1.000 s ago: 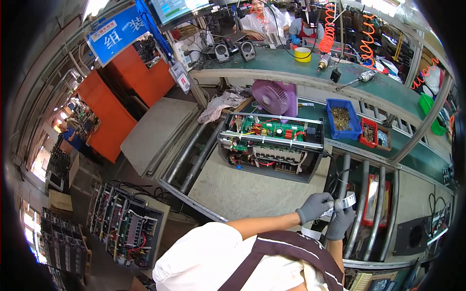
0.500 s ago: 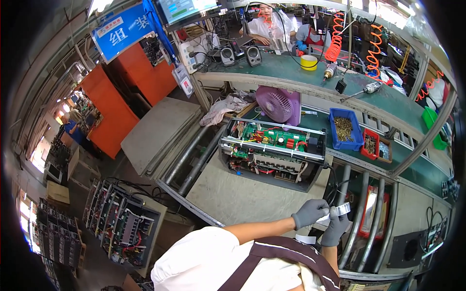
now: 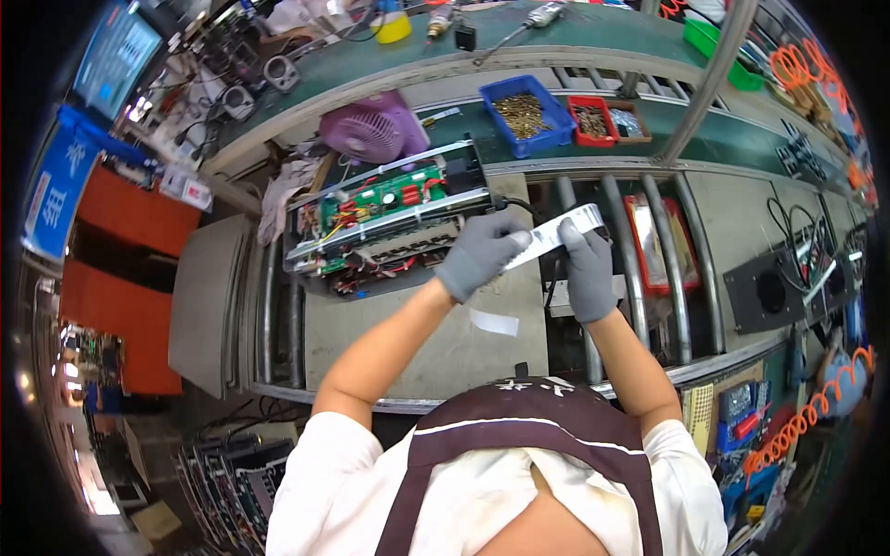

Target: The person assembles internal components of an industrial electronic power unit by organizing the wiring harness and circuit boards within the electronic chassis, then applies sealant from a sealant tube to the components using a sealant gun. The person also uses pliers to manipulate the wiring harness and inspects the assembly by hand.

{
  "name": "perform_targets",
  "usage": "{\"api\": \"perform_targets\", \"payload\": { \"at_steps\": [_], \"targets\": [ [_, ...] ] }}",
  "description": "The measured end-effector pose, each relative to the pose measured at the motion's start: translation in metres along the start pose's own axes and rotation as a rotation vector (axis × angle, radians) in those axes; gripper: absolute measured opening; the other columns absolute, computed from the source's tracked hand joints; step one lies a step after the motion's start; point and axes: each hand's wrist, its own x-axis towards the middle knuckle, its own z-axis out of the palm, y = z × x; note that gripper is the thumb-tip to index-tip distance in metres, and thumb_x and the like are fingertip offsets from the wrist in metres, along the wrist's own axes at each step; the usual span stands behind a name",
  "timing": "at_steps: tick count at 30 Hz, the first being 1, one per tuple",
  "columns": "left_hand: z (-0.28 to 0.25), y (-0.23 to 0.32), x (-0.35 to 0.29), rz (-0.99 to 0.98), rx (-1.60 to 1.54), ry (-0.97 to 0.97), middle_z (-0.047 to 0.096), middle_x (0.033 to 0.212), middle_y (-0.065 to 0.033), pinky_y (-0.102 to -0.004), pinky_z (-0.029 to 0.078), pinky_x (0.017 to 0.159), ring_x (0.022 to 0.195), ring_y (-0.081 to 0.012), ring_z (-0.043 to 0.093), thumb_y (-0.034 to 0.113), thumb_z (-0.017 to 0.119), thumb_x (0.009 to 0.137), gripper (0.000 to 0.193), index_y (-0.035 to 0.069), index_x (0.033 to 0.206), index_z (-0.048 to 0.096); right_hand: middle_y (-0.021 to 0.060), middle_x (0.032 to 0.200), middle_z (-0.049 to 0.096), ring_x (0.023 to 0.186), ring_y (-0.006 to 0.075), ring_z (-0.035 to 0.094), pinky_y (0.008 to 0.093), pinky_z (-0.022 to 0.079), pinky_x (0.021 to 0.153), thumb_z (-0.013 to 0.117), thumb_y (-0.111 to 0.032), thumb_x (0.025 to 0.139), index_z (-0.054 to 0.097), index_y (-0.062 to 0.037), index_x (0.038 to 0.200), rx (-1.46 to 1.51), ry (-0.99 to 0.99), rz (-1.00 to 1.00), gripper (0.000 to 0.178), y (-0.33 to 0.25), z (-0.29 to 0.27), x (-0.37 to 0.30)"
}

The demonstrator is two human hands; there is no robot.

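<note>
A white strip of printed labels (image 3: 553, 237) stretches between my two grey-gloved hands. At its lower left end, my left hand (image 3: 480, 254) pinches it between thumb and fingers. My right hand (image 3: 591, 278) grips it near the upper right end, thumb on its face. Below the strip, a loose white slip of paper (image 3: 493, 322) shows over the grey board (image 3: 408, 357); whether it touches the board I cannot tell. Left of my hands is an open electronic unit (image 3: 389, 196) with a green circuit board, metal rails and wiring, partly behind my left hand.
Behind the unit stands a purple fan (image 3: 371, 130). Blue (image 3: 527, 117) and red (image 3: 591, 122) bins of small metal parts sit farther back. Metal rollers (image 3: 669, 269) run at the right, near a black panel (image 3: 768, 287). A metal post (image 3: 709, 83) rises at the back right.
My view has swung to the right and down. Both hands still hold the label strip, now stretched out more fully between them. The loose slip now shows apart from my hands.
</note>
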Motion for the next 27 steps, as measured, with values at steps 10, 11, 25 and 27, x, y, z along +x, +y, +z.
{"api": "perform_targets", "payload": {
  "at_steps": [10,11,25,27],
  "targets": [
    [-0.029,0.014,0.062,0.055,0.169,-0.038,0.054,0.068,0.0004,-0.0230,0.038,0.056,0.063,-0.0056,0.046,0.017,0.057,0.081,0.019,-0.001,0.082,0.061,0.0019,0.081,0.060,0.068,0.0081,0.054,0.0221,0.043,0.061,0.063,-0.016,0.081,0.052,-0.0001,0.113,0.140,-0.044,0.029,0.038,-0.008,0.006,0.061],
    [-0.036,0.014,0.070,0.057,0.170,-0.030,0.054,0.068,0.0004,-0.0230,0.038,0.056,0.063,-0.0056,0.046,0.017,0.057,0.081,0.019,-0.001,0.082,0.061,0.0020,0.081,0.061,0.068,0.0082,0.054,0.0224,0.044,0.061,0.064,-0.016,0.081,0.056,-0.0014,0.105,0.127,-0.042,0.026,0.029,-0.005,0.009,0.071],
    [-0.159,-0.035,0.285,0.049,0.435,0.279,0.065,0.080,-0.0158,-0.0350,0.048,0.070,0.073,-0.0269,0.063,0.023,0.061,0.072,0.023,0.003,0.083,0.068,0.0087,0.079,0.061,0.061,0.0170,0.059,0.0281,0.050,0.049,0.063,-0.006,0.077,0.057,0.0000,0.083,0.059,0.235,0.067,0.011,0.039,0.096,0.316],
    [-0.162,-0.032,0.302,0.070,0.531,0.305,0.064,0.087,-0.0178,-0.0377,0.048,0.074,0.082,-0.0322,0.062,0.026,0.060,0.072,0.024,0.005,0.082,0.068,0.0085,0.075,0.060,0.055,0.0165,0.057,0.0276,0.050,0.045,0.062,-0.006,0.075,0.056,0.0024,0.080,0.082,0.302,0.002,0.012,0.042,0.099,0.335]
  ]
}}
